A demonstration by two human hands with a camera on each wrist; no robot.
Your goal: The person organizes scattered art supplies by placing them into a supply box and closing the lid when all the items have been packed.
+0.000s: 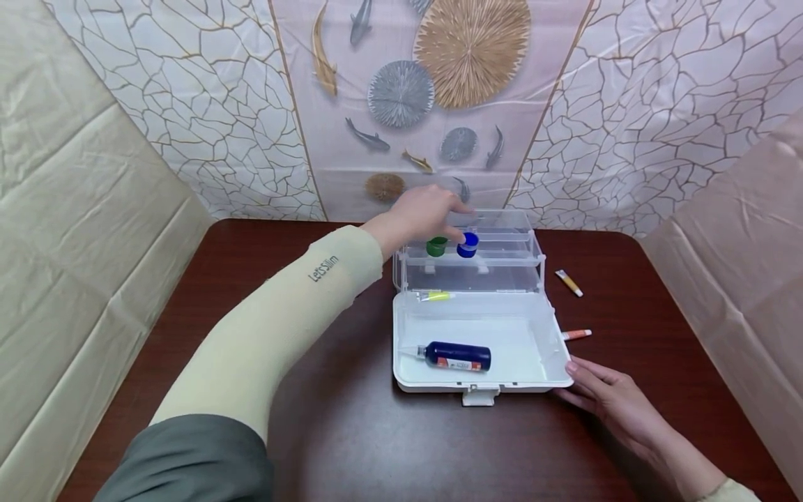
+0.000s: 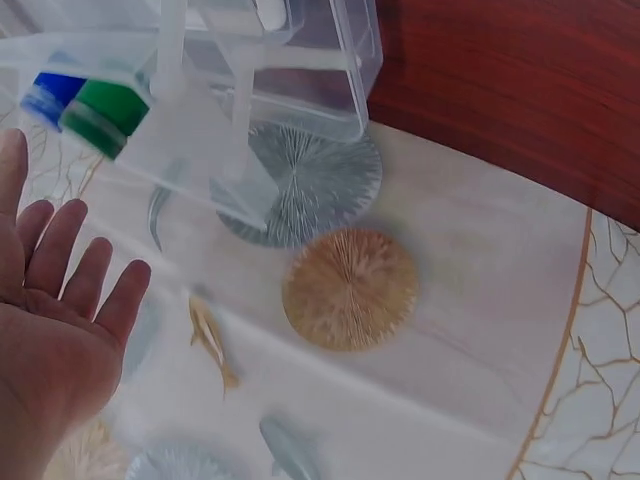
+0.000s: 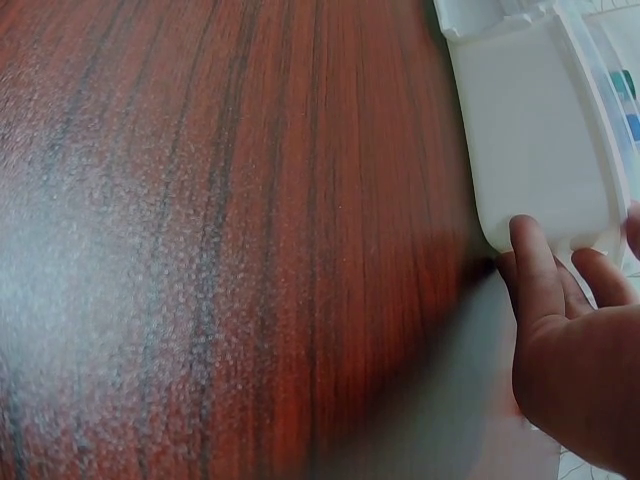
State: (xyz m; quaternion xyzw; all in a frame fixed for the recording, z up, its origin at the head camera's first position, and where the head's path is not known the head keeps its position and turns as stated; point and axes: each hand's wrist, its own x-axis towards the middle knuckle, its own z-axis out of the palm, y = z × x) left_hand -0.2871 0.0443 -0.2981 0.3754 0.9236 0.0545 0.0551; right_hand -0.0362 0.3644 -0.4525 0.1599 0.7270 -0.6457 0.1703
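A white storage box (image 1: 483, 383) stands with its clear lid and trays (image 1: 473, 272) raised at the back. My left hand (image 1: 426, 213) is over the clear trays, thumb and fingers spread, near a blue paint pot (image 1: 467, 245) and a green paint pot (image 1: 436, 246). The left wrist view shows its fingers relaxed, with nothing in the palm. My right hand (image 1: 617, 401) holds the box's front right corner, thumb at the rim and fingers against the outside. Inside the box lie a dark blue bottle (image 1: 461, 356) with a pointed nozzle and a yellow paint tube (image 1: 436, 296).
On the brown table (image 1: 326, 425), right of the box, lie an orange-yellow paint tube (image 1: 569, 283) and an orange-red tube (image 1: 577, 335). The box's latch (image 1: 479, 396) hangs at its front. A patterned cloth (image 1: 401, 153) stands behind the table.
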